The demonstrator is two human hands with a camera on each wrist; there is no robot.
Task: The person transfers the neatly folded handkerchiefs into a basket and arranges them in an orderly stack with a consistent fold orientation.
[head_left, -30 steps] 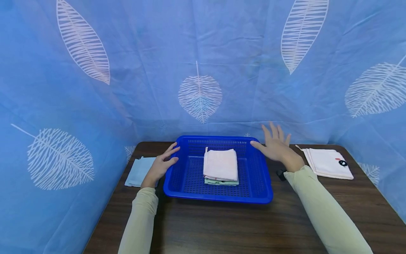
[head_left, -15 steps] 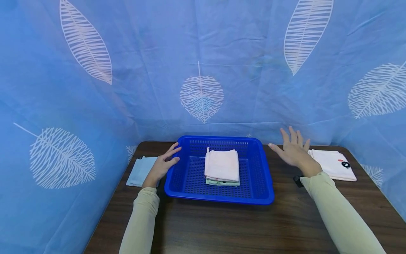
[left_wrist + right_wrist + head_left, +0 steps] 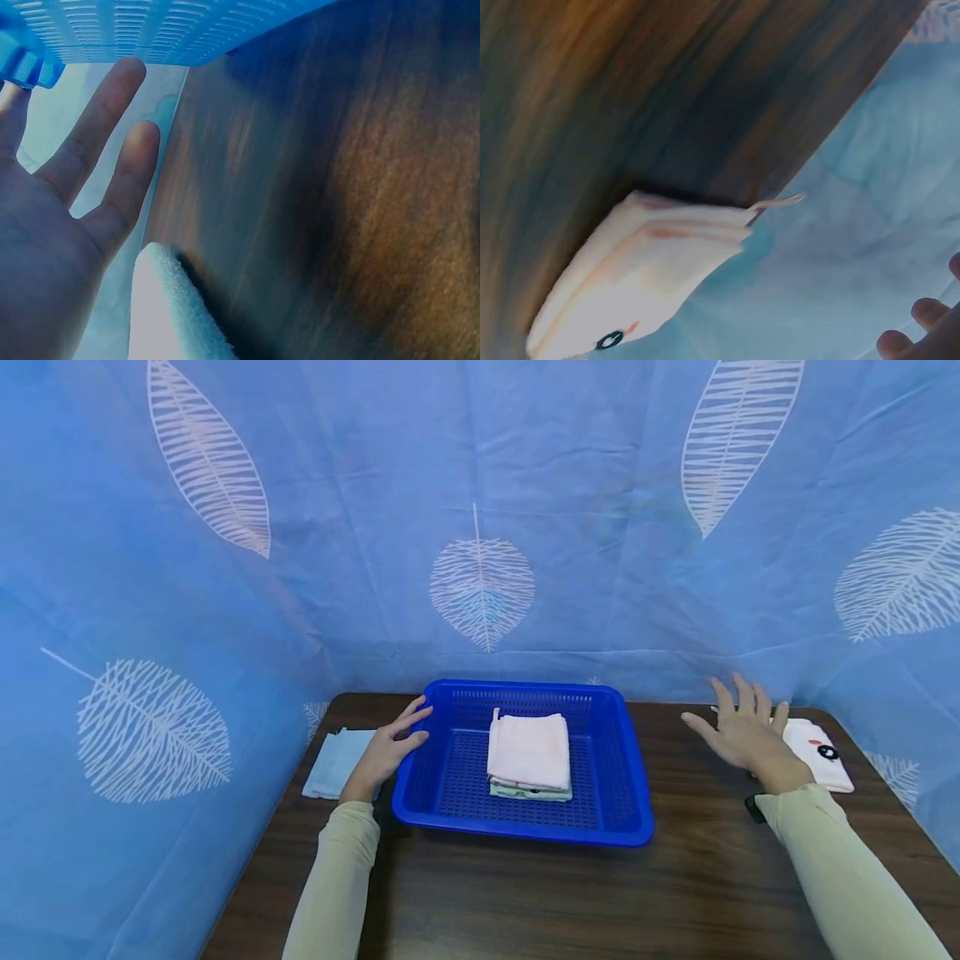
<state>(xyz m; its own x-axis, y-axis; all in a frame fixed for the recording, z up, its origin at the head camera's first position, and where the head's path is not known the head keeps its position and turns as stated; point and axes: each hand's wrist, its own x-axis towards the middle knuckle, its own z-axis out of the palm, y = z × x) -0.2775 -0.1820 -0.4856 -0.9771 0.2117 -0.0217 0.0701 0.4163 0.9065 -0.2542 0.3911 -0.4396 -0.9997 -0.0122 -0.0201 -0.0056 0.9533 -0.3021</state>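
Observation:
A blue plastic basket (image 3: 442,822) stands mid-table, with a stack of folded towels (image 3: 529,752) inside, pinkish white on top and green below. My left hand (image 3: 386,752) is at the basket's left rim, fingers loosely extended; the left wrist view shows the fingertips close to the basket's perforated wall (image 3: 165,30). Beneath that hand lies a folded light blue towel (image 3: 330,764), partly covered by it. My right hand (image 3: 750,739) hovers with fingers spread, overlapping a folded white towel (image 3: 817,756) with a black and red print. In the right wrist view that towel (image 3: 645,270) shows its hanging loop.
The dark wooden table (image 3: 510,902) meets a blue curtain (image 3: 360,527) with white leaf patterns at the back and sides. A dark band (image 3: 754,808) sits at my right wrist.
My right hand has moved right, from the basket's right rim to the white towel. My left hand stays at the basket's left side. The view has shifted slightly.

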